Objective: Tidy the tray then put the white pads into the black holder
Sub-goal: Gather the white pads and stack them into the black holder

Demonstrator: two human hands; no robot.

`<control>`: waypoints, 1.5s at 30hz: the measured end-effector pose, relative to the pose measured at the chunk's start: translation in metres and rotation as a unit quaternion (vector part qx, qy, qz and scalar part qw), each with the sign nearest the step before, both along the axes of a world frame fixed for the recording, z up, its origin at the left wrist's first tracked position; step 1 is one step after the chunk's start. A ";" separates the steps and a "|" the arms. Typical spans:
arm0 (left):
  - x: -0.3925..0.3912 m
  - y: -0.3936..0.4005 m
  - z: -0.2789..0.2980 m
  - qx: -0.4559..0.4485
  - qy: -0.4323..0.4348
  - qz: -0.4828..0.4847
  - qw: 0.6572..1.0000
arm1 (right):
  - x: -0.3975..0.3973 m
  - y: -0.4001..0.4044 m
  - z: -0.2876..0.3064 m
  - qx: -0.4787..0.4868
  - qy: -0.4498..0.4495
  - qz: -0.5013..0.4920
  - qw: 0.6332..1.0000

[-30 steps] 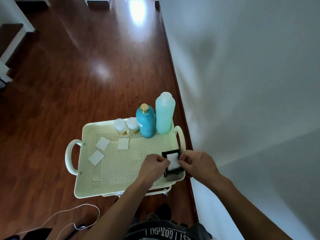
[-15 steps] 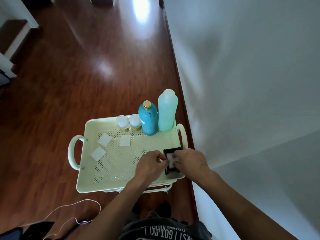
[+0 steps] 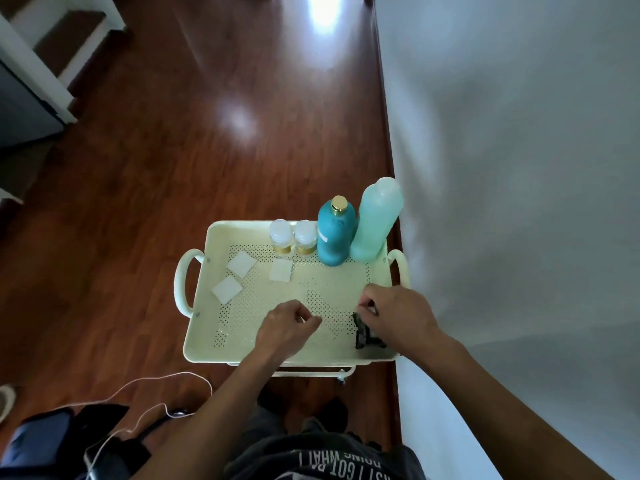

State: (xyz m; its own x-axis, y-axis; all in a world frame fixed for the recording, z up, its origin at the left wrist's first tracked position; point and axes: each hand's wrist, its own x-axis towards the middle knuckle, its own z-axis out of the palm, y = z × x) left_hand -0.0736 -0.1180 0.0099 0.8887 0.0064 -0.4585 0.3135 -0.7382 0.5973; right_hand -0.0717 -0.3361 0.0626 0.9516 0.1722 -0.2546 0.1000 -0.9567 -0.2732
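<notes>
A cream perforated tray (image 3: 204,313) with side handles stands on a cart below me. Three white pads lie loose on its left half: one pad (image 3: 241,263), a second pad (image 3: 227,288) and a third pad (image 3: 281,270). The black holder (image 3: 362,334) sits at the tray's near right corner, mostly hidden under my right hand (image 3: 393,315), whose curled fingers close over its top. My left hand (image 3: 285,325) hovers over the tray's near middle, apart from the holder, fingers curled with nothing visible in them.
Along the tray's far edge stand two small gold-based jars (image 3: 292,237), a teal bottle (image 3: 336,237) and a pale green bottle (image 3: 375,223). A grey wall (image 3: 502,202) runs close along the right. A white cable (image 3: 156,382) and a dark bag (image 3: 45,441) lie on the wooden floor.
My left hand has let go of the holder and drawn left over the tray. My right hand stays over the holder and now covers the white pad seen in it earlier.
</notes>
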 end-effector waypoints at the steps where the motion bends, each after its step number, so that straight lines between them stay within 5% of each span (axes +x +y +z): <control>1: 0.002 0.001 -0.001 0.006 0.000 0.005 1.000 | 0.003 0.002 0.005 0.009 -0.009 0.005 1.000; 5: 0.011 0.020 -0.004 0.039 -0.010 0.011 0.999 | 0.023 0.025 0.012 0.057 -0.022 0.019 0.998; 10: 0.036 0.070 -0.018 0.128 -0.021 -0.001 0.992 | 0.064 0.082 -0.019 0.104 0.079 0.029 0.991; 24: 0.112 0.122 -0.047 0.306 0.006 -0.181 0.935 | 0.106 0.126 -0.128 0.137 0.186 -0.221 0.948; 45: 0.142 0.127 -0.048 0.308 0.098 -0.250 0.913 | 0.122 0.147 -0.146 0.161 0.167 -0.304 0.924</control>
